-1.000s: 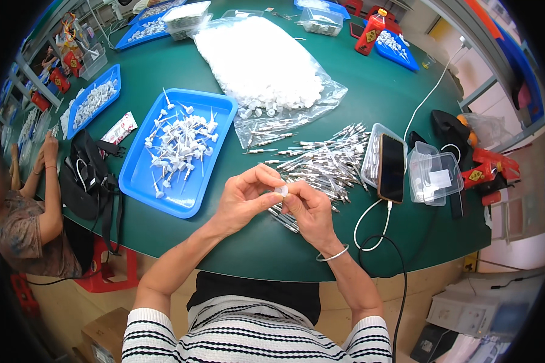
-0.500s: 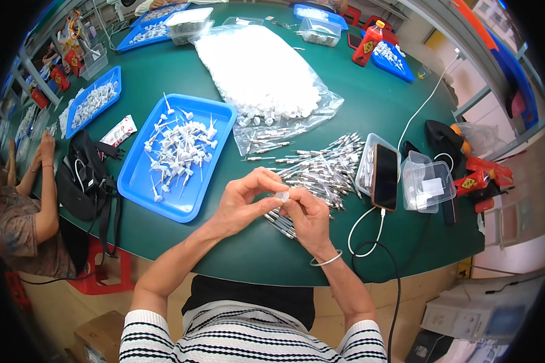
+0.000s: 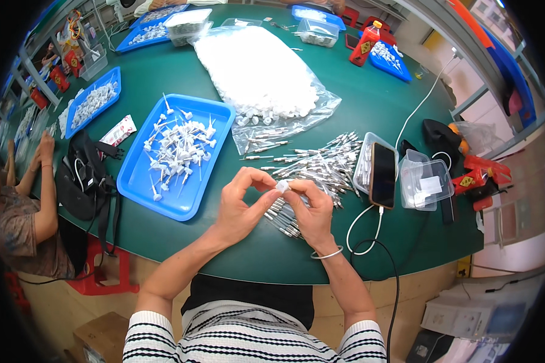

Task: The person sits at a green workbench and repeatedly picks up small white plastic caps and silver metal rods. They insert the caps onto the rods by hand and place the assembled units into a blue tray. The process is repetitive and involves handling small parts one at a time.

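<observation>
Both hands meet over the near middle of the green table, pinching one small white plastic cap (image 3: 281, 186) between their fingertips. My left hand (image 3: 241, 206) grips it from the left, and my right hand (image 3: 310, 213) from the right. Whether a thin rod sits in the cap cannot be made out. Just beyond and under my right hand lies a heap of thin metal-and-white rods (image 3: 327, 163). To the left, a blue tray (image 3: 191, 209) holds many white caps with stems (image 3: 181, 145). A big clear bag of white caps (image 3: 260, 72) lies open-ended behind the hands.
Right of the rods are a phone (image 3: 383, 175) leaning on a clear box, a white cable and another clear container (image 3: 424, 187). A black bag (image 3: 79, 175) lies at the left edge, near a co-worker's arm (image 3: 42, 175). A red bottle (image 3: 365, 43) stands far right.
The white cap has turned between my fingertips and risen slightly in the picture. My fingers have shifted their grip, with the left ones more spread.
</observation>
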The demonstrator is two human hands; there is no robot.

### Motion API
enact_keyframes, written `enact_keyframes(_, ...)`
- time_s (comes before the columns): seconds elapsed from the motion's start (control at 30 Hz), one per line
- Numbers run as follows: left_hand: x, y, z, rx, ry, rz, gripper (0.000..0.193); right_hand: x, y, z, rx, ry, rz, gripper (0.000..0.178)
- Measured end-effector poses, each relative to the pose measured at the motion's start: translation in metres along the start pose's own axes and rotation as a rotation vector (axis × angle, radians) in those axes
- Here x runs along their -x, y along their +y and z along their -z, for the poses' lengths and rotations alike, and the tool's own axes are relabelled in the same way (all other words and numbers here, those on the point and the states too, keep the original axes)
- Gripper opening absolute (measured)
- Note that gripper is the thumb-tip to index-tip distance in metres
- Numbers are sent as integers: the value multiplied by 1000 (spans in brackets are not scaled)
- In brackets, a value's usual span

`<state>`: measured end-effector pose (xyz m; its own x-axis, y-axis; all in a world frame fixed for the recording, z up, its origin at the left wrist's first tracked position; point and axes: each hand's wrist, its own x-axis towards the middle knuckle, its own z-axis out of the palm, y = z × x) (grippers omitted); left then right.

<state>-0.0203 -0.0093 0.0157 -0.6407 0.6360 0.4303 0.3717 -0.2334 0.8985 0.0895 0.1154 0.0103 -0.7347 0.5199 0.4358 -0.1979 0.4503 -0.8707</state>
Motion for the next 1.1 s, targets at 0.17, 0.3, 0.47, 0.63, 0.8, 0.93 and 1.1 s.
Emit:
enact_keyframes(0.17, 2, -4, 5, 16, -86, 36, 10, 1, 1, -3, -49, 0, 9, 13)
enact_keyframes(0.3, 5, 3, 2, 121, -67, 147, 9, 5, 1, -5, -75, 16, -21, 13)
enact_keyframes(0.47, 6, 1, 0, 485, -67, 363, 12, 4, 1, -6, 0, 55, 95, 16)
enact_keyframes(0.63, 1, -5, 11, 541, -139, 414, 17, 3, 7, -5, 89, 72, 231, 18)
enact_keyframes(0.8, -1, 0, 14, 486, -146, 349, 11, 1, 10, -6, 79, 76, 279, 19)
enact_keyframes(0.93, -4, 6, 16, 412, -174, 308, 10, 0, 10, -6, 101, 63, 313, 20)
enact_keyframes(1.1, -9, 9, 23, 346, -205, 315, 10, 0, 10, -5, 150, 40, 361, 21)
